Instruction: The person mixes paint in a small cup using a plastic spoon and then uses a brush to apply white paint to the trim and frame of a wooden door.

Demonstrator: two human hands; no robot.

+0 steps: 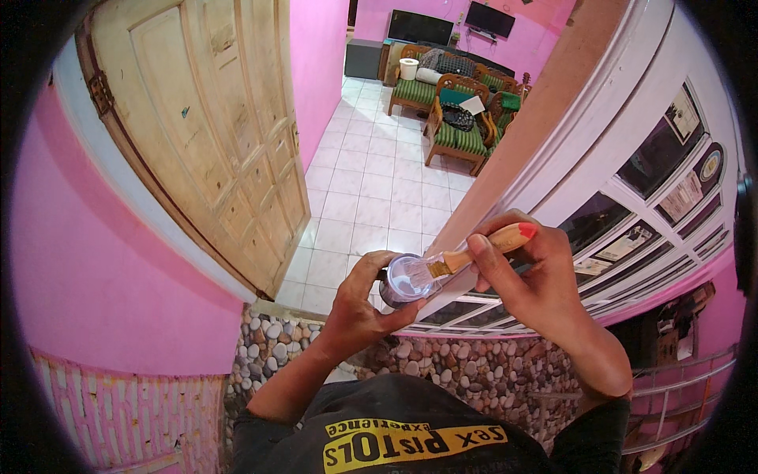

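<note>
In my left hand is a small round paint can, gripped around its side, with whitish paint showing inside its open top. My right hand pinches the wooden handle of a paintbrush, whose end is red. The brush lies tilted, its pale, paint-coated bristles at the can's mouth. Whether the bristle tips touch the paint or the rim, I cannot tell. Both hands are close together in front of my chest, before the doorway.
A bare wooden door stands open on the left. A whitish-pink window frame with glass panes rises at right. Beyond lies a white tiled floor with green-striped wooden chairs. A metal ladder-like frame is at lower right.
</note>
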